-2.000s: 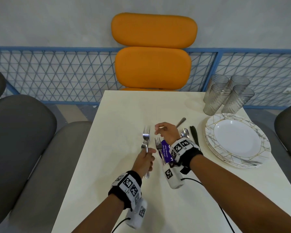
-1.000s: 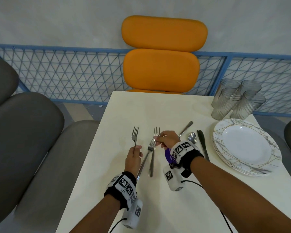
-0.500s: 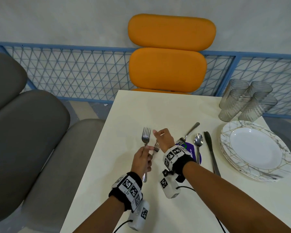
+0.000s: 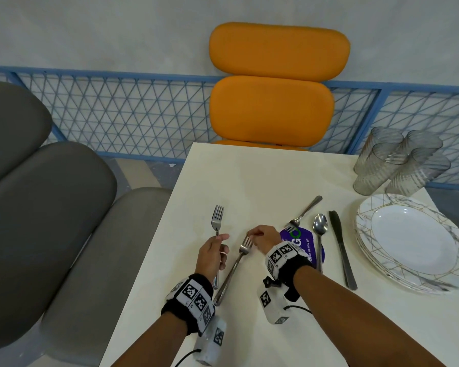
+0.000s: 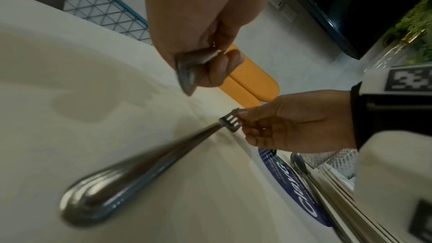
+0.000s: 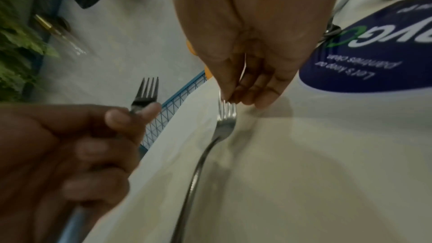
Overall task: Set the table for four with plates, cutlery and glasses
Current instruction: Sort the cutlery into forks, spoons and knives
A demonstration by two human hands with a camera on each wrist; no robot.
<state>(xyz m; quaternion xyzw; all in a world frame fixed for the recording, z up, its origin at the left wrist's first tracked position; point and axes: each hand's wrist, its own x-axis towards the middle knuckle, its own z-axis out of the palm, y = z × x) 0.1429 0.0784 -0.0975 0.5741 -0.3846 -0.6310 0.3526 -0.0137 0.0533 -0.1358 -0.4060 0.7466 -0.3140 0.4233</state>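
Your left hand [image 4: 213,256] grips one fork [image 4: 217,220] by its handle; your right hand [image 4: 263,238] pinches another fork [image 4: 233,266] at the tines. They're stiff, light, slick steel: take the second midshaft, toward 7 o'clock.

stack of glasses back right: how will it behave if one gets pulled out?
The glasses look like thin clear ribbed plastic, so probably light and a bit flexible. They lean in nested, tilted stacks, so pulling one likely drags or tips its neighbours. Ribbing should help grip.
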